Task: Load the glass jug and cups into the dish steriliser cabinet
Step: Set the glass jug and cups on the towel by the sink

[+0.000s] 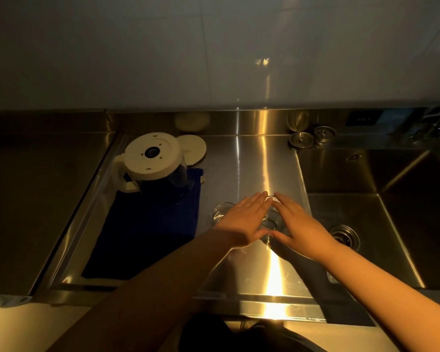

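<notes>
A glass jug (pixel 153 168) with a white base and handle stands upside down on a dark blue cloth (pixel 148 237) at the left of the steel counter. Clear glass cups stand on the counter: one (pixel 220 210) shows just left of my left hand, another (pixel 271 221) sits between my two hands. My left hand (pixel 244 219) and my right hand (pixel 300 222) reach over the cups with straight fingers, fingertips and thumbs nearly meeting around them. The cups are partly hidden under my hands. No steriliser cabinet is in view.
A white round lid (pixel 192 148) lies behind the jug. Two metal sink strainers (pixel 311 137) sit at the back edge. A deep steel sink (pixel 391 199) with a drain (pixel 344 236) lies to the right. A tiled wall rises behind the counter.
</notes>
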Available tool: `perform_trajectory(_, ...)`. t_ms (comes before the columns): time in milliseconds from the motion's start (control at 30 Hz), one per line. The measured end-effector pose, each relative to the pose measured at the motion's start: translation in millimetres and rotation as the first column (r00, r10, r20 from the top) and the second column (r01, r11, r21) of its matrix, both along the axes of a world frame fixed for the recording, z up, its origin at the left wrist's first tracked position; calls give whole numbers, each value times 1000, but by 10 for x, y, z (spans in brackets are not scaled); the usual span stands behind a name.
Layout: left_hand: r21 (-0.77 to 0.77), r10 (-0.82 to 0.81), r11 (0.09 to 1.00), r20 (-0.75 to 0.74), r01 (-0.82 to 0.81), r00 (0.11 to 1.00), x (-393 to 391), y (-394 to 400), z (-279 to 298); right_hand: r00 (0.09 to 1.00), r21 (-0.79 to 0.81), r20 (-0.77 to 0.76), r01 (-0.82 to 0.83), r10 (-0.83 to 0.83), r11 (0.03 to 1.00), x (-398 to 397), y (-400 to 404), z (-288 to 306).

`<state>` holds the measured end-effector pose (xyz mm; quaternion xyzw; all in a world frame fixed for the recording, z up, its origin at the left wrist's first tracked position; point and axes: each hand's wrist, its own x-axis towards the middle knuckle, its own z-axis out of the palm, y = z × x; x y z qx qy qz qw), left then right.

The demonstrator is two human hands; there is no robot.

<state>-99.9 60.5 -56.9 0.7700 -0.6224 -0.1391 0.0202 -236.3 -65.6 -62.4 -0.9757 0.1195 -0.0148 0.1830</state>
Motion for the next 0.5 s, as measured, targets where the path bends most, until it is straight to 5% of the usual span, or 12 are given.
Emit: perform_trajectory(500,-106,29,994,-100,-40,995,-108,-202,193,985,57,131,102,-108,993,28,-20,105)
